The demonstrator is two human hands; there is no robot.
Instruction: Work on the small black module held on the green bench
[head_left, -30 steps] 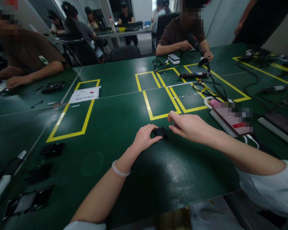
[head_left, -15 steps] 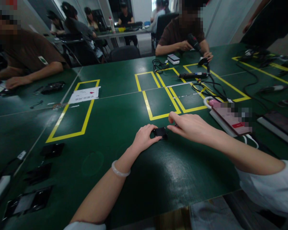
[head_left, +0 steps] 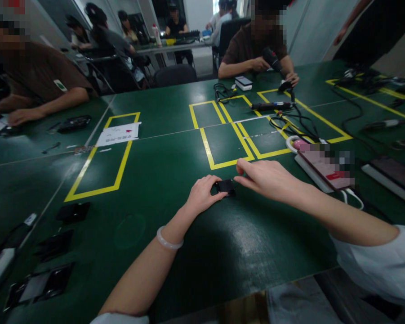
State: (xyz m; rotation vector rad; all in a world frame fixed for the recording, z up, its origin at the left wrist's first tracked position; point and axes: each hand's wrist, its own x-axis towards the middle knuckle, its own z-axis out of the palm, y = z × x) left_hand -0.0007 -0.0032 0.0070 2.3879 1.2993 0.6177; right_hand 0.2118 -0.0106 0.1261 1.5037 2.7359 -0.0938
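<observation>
**Head view: two hands meet at a small black module on the green mat**

Head view looks down on a small black module [head_left: 225, 186] lying flat on the green table [head_left: 162, 171], just on the near side of the nearest yellow tape rectangle [head_left: 226, 146]. Everything below is placed from that module.

The left hand [head_left: 202, 194] sits immediately to the module's left, fingers curled, thumb and fingertips touching its left edge; it looks like a light pinch or brace, not a full enclosing grip. The right hand [head_left: 268, 177] lies just to the module's right, fingers extended and close together, pointing leftward over the module's far right corner. Whether its fingertips touch the module or hover just beside it cannot be told. It holds nothing that can be seen.

The module's long axis runs roughly left to right, along the line between the two hands, so each hand faces a short end. The left hand is the nearer, already in contact.

A pale bangle [head_left: 168, 240] circles the left wrist. To the right of the module lies a phone [head_left: 325, 166] on a white power strip [head_left: 310, 168]; far to the left, near the table edge, lie several black parts [head_left: 72, 211].

The module's right edge is partly hidden by the right fingers, and its surface detail is too dark and small to make out. Co-workers sit beyond, on the far side of the table.
</observation>
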